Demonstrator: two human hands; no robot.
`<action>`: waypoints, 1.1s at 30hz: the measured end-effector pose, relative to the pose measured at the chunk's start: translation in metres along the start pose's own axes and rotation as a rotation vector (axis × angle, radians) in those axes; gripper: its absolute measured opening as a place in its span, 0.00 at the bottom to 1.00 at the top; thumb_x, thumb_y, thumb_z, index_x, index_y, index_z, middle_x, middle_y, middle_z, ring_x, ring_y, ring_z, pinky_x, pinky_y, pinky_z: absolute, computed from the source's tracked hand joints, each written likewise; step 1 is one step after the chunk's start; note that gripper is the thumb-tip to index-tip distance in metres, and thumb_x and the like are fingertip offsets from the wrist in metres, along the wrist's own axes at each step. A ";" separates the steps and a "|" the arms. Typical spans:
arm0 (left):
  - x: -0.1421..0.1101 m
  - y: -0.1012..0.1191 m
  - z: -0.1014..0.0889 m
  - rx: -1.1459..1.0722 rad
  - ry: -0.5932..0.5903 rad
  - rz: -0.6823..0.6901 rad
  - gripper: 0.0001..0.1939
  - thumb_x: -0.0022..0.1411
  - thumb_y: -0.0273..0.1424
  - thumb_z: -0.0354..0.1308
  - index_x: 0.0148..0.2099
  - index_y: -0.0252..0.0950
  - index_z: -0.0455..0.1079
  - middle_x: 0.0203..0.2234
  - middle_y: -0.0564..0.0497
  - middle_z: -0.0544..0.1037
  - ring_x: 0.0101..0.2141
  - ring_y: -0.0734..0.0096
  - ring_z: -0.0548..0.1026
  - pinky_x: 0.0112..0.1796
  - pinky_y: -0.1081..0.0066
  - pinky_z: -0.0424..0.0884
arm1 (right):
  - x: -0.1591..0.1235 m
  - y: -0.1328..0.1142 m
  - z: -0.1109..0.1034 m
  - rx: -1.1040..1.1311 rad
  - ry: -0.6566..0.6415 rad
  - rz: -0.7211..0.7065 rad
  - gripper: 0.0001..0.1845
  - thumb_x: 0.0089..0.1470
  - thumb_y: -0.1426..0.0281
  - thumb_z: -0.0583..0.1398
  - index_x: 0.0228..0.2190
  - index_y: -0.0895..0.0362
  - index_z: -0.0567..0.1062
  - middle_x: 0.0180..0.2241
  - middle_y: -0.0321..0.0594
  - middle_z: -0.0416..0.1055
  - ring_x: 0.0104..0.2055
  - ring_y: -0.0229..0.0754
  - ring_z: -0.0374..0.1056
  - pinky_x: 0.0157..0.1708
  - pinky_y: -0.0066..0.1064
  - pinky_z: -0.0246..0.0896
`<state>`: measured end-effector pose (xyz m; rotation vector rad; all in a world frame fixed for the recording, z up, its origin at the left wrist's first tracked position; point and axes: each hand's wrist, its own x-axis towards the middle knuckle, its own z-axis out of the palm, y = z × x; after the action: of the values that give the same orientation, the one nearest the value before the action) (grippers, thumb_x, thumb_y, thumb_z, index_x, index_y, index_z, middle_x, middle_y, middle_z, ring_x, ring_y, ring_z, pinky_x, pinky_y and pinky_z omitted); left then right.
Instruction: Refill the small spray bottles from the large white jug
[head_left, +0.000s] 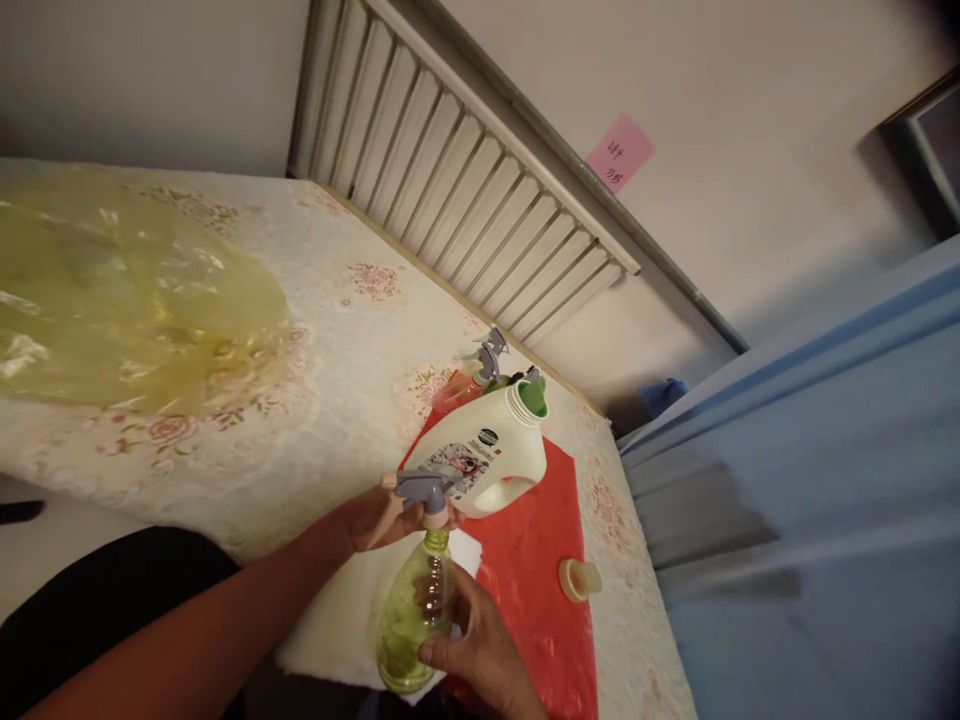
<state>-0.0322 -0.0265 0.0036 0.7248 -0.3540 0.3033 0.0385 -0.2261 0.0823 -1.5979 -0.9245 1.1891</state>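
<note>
My right hand [480, 640] is wrapped round the body of a green see-through spray bottle [412, 615]. My left hand [382, 515] grips its grey and peach trigger head [424, 492] at the neck. Just behind the bottle a white detergent jug [484, 455] with a green open spout lies on a red plastic sheet [532, 570]. Its pale cap [579, 579] rests on the sheet to the right. A pink spray bottle [469, 385] with a grey trigger lies behind the jug.
The things rest on a bed with a floral cover [337, 340]. A yellow-green plastic sheet [127, 300] lies at the left. A slatted headboard [480, 190] leans on the wall under a pink note [619, 153]. Blue fabric [810, 460] fills the right.
</note>
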 end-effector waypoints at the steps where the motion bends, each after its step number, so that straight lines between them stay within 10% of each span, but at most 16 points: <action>1: 0.000 -0.001 -0.001 -0.020 0.014 0.010 0.30 0.51 0.56 0.65 0.45 0.36 0.76 0.40 0.43 0.80 0.46 0.54 0.76 0.52 0.56 0.66 | 0.000 -0.001 0.000 -0.001 0.001 -0.004 0.43 0.34 0.58 0.76 0.53 0.53 0.75 0.45 0.39 0.77 0.48 0.50 0.70 0.49 0.37 0.63; 12: -0.001 0.005 -0.002 -0.089 0.139 -0.046 0.16 0.57 0.39 0.69 0.44 0.35 0.75 0.38 0.48 0.79 0.40 0.64 0.76 0.45 0.64 0.68 | -0.001 -0.005 0.001 -0.003 0.002 -0.010 0.41 0.36 0.57 0.75 0.52 0.52 0.75 0.45 0.38 0.77 0.48 0.50 0.71 0.50 0.37 0.64; 33: 0.002 0.017 0.005 -0.101 0.223 -0.045 0.16 0.61 0.41 0.66 0.45 0.36 0.72 0.34 0.48 0.81 0.31 0.71 0.79 0.30 0.75 0.70 | -0.007 0.000 -0.006 -0.088 0.059 0.066 0.41 0.38 0.74 0.70 0.57 0.50 0.71 0.48 0.39 0.77 0.49 0.49 0.73 0.53 0.42 0.66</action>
<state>-0.0380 -0.0174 0.0186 0.5920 -0.1399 0.3179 0.0425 -0.2341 0.0848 -1.7364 -0.9033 1.1538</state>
